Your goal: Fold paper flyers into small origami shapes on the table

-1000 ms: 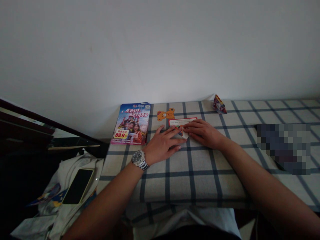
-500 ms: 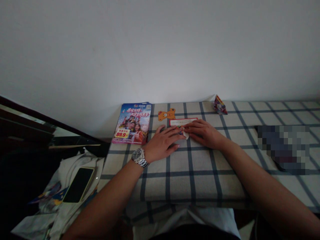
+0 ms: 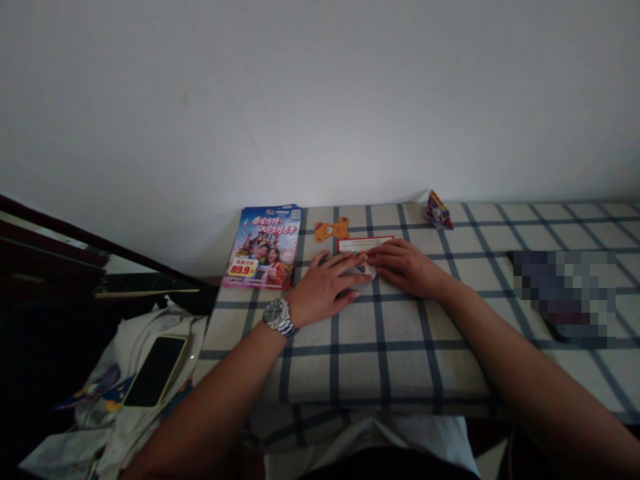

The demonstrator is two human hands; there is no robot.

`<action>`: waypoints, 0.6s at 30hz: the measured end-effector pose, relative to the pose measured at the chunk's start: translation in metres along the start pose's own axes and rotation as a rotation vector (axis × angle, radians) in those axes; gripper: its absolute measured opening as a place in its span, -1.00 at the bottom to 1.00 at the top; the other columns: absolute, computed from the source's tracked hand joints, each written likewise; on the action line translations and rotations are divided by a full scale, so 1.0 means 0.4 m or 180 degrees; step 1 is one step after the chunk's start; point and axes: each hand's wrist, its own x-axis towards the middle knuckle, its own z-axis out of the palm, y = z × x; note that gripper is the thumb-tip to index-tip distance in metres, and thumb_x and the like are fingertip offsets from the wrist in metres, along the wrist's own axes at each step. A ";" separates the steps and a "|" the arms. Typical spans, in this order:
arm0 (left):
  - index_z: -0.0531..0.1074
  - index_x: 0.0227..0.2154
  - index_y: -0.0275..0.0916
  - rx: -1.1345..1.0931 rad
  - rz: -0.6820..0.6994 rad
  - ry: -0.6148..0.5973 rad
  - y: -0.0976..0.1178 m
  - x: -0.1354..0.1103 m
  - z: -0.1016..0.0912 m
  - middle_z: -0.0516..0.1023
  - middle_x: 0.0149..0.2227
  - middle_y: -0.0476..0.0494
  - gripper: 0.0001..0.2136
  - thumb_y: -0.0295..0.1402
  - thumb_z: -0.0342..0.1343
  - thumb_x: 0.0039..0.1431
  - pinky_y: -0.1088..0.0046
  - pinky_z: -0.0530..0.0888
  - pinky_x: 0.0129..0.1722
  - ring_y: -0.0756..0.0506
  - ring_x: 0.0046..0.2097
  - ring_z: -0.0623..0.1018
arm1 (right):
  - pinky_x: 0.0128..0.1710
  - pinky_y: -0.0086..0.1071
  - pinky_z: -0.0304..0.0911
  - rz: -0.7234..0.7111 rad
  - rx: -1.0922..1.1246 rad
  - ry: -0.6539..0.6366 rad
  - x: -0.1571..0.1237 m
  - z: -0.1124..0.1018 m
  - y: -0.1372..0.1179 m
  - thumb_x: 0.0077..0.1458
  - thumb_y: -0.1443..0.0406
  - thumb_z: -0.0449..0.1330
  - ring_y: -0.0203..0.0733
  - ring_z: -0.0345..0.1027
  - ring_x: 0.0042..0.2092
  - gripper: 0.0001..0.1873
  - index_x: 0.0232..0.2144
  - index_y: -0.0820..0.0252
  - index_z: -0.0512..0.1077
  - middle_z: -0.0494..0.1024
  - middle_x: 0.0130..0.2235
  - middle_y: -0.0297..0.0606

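A small folded leaflet (image 3: 365,245), with a red edge, printed text and a white underside, lies flat on the checked tablecloth between my hands. My left hand (image 3: 325,288), with a metal-banded watch on its wrist, rests over the leaflet's left and near part; its fingers are spread and the tips press on the paper. From the other side, my right hand (image 3: 404,268) has its fingers drawn together on the leaflet's near right part, where a white corner shows. The exact grip is partly hidden under the fingers.
A stack of printed flyers (image 3: 263,248) lies to the left, near an orange bear figure (image 3: 332,229). A folded paper triangle (image 3: 438,211) stands by the wall. A blurred dark flat object (image 3: 555,293) is at right. Below left, a phone (image 3: 156,371) rests on a white bag (image 3: 113,420).
The fingers have shifted very slightly on the leaflet. Both hands stay in the same place, and the whole view has moved a little.
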 end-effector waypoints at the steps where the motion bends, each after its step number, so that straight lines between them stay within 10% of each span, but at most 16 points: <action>1: 0.36 0.29 0.17 -0.0013 -0.0006 0.0010 0.000 0.000 0.000 0.22 0.45 -0.04 -0.61 -0.19 0.08 0.45 -0.17 0.09 0.39 -0.26 0.45 0.21 | 0.23 0.13 0.31 0.0006 0.0005 0.0000 0.000 0.000 0.000 0.35 0.27 0.18 0.06 0.45 0.11 -0.68 0.10 0.02 0.55 0.63 0.10 -0.16; 18: 0.17 0.39 0.22 0.0063 -0.0046 -0.0083 -0.007 -0.002 0.001 0.15 0.48 0.01 -0.51 -0.17 0.04 0.47 -0.13 0.12 0.40 -0.23 0.46 0.19 | 0.24 0.13 0.30 -0.0022 -0.0102 -0.0095 -0.010 0.002 0.005 0.35 0.26 0.19 0.09 0.41 0.17 -0.63 0.17 0.05 0.50 0.59 0.16 -0.15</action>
